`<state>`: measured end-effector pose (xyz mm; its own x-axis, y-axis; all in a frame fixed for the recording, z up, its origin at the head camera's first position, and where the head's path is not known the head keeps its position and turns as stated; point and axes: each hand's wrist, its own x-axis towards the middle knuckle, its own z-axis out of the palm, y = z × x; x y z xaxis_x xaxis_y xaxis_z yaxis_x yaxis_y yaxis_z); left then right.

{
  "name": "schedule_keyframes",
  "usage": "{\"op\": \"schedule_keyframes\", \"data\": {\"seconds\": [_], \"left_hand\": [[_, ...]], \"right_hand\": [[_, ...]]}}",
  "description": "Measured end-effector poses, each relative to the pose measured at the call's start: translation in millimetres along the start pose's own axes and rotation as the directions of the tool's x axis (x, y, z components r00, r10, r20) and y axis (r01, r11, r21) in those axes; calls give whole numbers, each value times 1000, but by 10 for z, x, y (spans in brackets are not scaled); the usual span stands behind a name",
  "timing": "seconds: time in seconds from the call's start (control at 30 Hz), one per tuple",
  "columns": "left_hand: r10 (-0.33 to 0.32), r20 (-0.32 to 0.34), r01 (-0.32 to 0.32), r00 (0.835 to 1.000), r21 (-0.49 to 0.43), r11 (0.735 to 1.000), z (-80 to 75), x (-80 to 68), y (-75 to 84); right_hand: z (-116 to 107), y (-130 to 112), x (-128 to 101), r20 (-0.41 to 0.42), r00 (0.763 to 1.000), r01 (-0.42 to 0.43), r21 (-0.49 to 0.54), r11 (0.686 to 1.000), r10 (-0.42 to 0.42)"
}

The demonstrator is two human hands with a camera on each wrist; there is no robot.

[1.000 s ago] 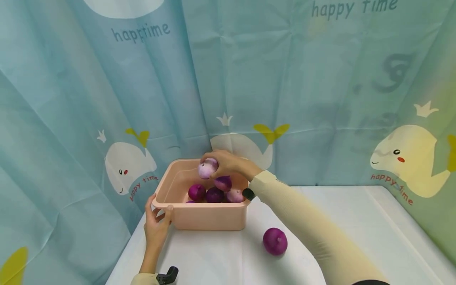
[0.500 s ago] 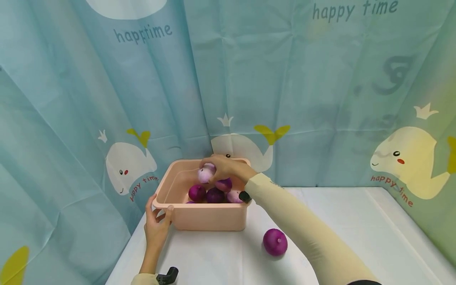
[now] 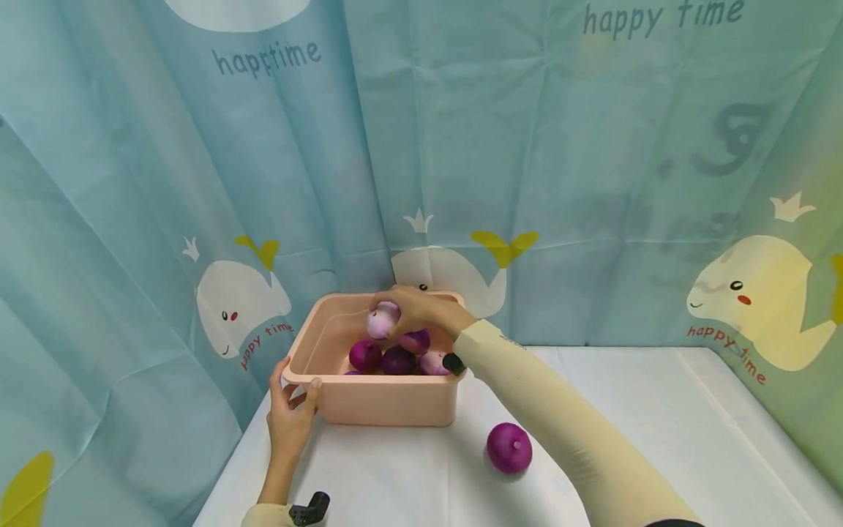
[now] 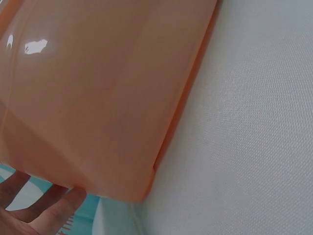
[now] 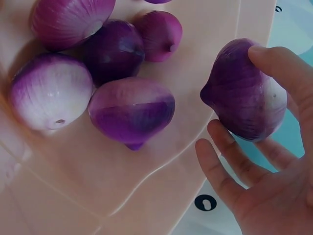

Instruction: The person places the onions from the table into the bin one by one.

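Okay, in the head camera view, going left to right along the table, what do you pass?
Left hand gripping the tub's corner → pink tub → right hand holding an onion over the tub → loose purple onion on the white table.

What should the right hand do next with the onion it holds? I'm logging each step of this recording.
Probably lower it a little and let go. The right hand holds the onion over the pink tub, above the other onions, while the left hand grips the tub's corner.

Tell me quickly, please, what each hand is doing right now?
Left hand: grips the tub at its near left corner.
Right hand: holds an onion over the tub.
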<state>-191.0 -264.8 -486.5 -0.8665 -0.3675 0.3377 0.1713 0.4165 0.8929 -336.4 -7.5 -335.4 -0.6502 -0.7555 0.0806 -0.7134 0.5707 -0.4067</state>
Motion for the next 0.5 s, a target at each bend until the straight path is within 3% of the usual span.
{"op": "schedule_keyframes", "data": {"seconds": [0.23, 0.5], "left_hand": [[4, 3, -4, 1000, -19, 1000, -1, -18, 19], [5, 0, -5, 1000, -19, 1000, 4, -11, 7]], "right_hand": [[4, -24, -27, 86, 995, -52, -21, 998, 54], [-35, -26, -85, 94, 995, -38, -20, 999, 40]]}}
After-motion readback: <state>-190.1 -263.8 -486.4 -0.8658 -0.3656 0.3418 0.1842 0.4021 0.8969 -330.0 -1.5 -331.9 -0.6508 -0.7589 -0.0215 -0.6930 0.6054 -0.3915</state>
